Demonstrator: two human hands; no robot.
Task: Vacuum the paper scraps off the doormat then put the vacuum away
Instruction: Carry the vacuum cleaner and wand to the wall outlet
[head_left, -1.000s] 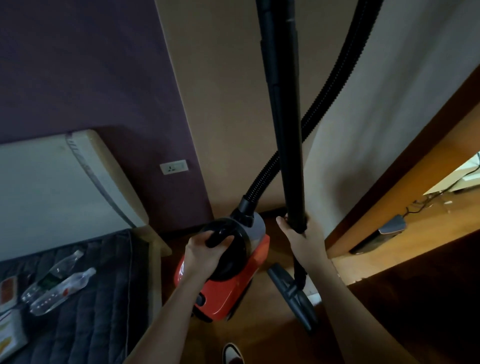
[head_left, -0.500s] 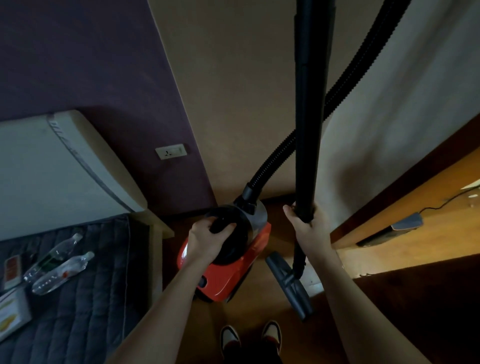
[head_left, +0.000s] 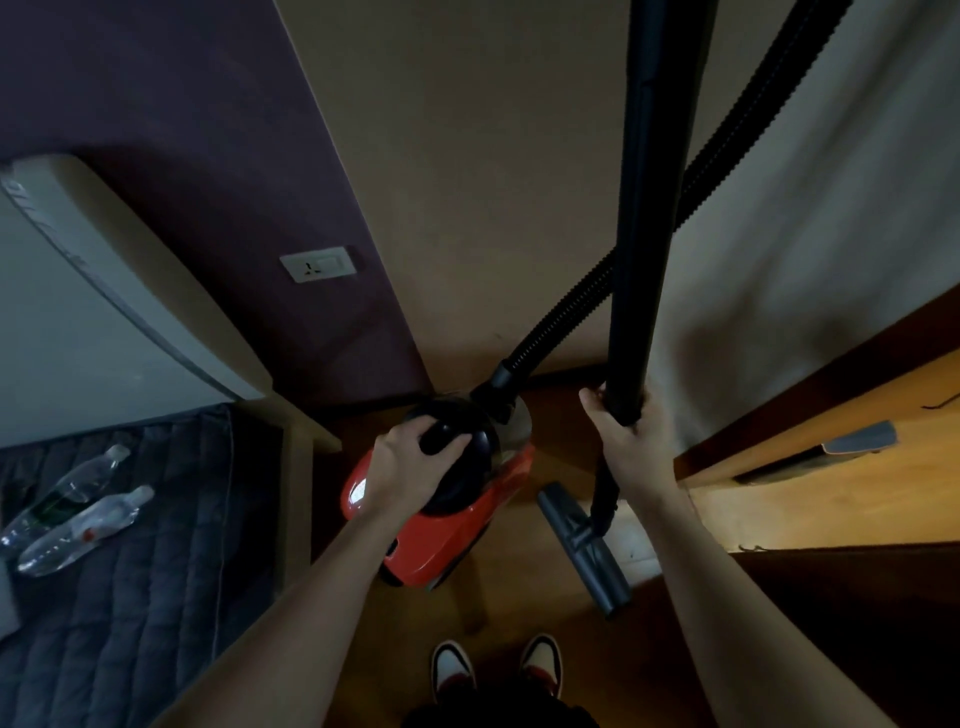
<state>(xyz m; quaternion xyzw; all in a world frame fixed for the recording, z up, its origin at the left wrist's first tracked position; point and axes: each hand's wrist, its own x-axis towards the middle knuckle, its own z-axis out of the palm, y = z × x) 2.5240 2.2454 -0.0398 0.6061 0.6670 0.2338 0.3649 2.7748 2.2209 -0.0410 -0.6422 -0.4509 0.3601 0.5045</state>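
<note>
Holding the vacuum (head_left: 457, 525), my left hand (head_left: 410, 465) curled its fingers round the handle (head_left: 439, 435); my right hand (head_left: 623, 444) wrapped fingers round the pipe (head_left: 649, 208) at 3 o'clock. Only putting it away seemed left.

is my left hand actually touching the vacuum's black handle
Touching. The head view shows the left hand on top of the red vacuum, fingers and thumb curled round its black handle.

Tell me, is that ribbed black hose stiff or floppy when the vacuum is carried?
Probably floppy: the hose is ribbed and curves from the vacuum up past the tube. It would likely sway rather than hold shape. The straight tube looks rigid by contrast.
</note>
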